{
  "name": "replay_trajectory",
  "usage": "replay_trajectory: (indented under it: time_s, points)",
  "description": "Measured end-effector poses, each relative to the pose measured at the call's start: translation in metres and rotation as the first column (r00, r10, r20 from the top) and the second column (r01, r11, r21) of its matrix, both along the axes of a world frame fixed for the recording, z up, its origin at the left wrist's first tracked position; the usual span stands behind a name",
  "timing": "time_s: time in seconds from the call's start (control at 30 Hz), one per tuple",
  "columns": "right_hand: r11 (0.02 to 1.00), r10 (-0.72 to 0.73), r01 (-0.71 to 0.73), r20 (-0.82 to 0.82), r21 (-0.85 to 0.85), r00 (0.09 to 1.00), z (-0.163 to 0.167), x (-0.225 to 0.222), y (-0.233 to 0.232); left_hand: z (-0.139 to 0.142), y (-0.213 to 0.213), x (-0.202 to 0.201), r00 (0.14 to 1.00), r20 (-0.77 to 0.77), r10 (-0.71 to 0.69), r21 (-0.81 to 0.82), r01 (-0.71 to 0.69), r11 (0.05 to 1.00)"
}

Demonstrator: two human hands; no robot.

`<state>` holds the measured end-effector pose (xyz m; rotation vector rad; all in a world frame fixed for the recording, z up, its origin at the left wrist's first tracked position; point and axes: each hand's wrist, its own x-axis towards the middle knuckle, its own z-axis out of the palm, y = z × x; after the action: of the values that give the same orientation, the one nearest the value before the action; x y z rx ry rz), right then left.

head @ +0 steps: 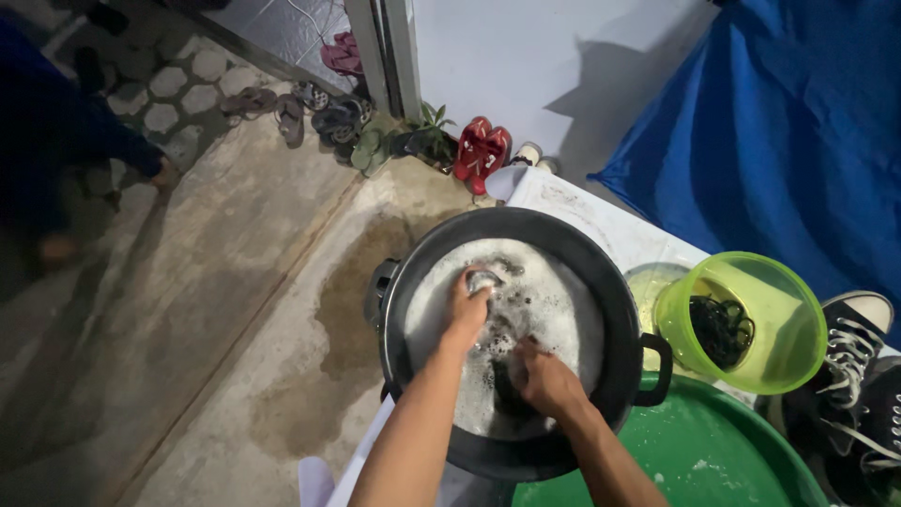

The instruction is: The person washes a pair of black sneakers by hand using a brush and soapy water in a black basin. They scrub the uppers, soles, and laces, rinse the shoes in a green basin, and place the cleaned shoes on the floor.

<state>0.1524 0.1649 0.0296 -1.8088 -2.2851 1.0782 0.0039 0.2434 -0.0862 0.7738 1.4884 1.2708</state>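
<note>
Both my hands are down in a large black pot (615, 291) full of white soapy foam (554, 300). My left hand (466, 305) is closed around a small grey object at the far side of the foam; what it is cannot be told. My right hand (544, 380) grips a dark item (502, 385) half sunk in the suds near the pot's front. The pot has a side handle (657, 369) on the right.
A lime-green bucket (788, 324) holding dark laces stands right of the pot. Black-and-white sneakers (859, 376) lie at the far right. A green basin (704, 451) sits below. Sandals and red shoes (481, 147) line the wall. Wet concrete floor (282, 310) lies left. A blue tarp (788, 122) hangs behind.
</note>
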Motion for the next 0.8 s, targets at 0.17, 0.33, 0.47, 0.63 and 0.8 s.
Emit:
replay_trajectory:
  time_s: [0.17,0.33,0.47,0.63,0.8]
  points:
    - [0.997,0.030,-0.027,-0.030,0.074,0.999,-0.001,0.001,-0.002,-0.003,0.005,0.007,0.986,0.152,-0.073,0.057,0.065,0.996]
    - [0.961,0.100,-0.071,-0.094,0.269,0.991,-0.003,0.002,-0.003,0.006,0.022,0.016,0.866,-0.498,0.042,-0.126,-0.120,0.985]
    - [1.000,0.015,-0.015,-0.039,0.014,0.999,-0.005,0.002,-0.003,0.001,0.028,0.016,0.918,-0.387,0.086,-0.110,-0.138,0.984]
    - [0.998,0.048,-0.047,-0.019,0.034,0.999,-0.007,0.002,-0.003,-0.003,0.030,0.013,0.892,-0.448,0.067,-0.078,-0.114,0.990]
    - [0.999,0.017,-0.016,0.018,-0.030,1.000,-0.010,0.002,-0.003,0.017,0.010,0.015,0.873,-0.426,-0.237,-0.258,0.134,0.957]
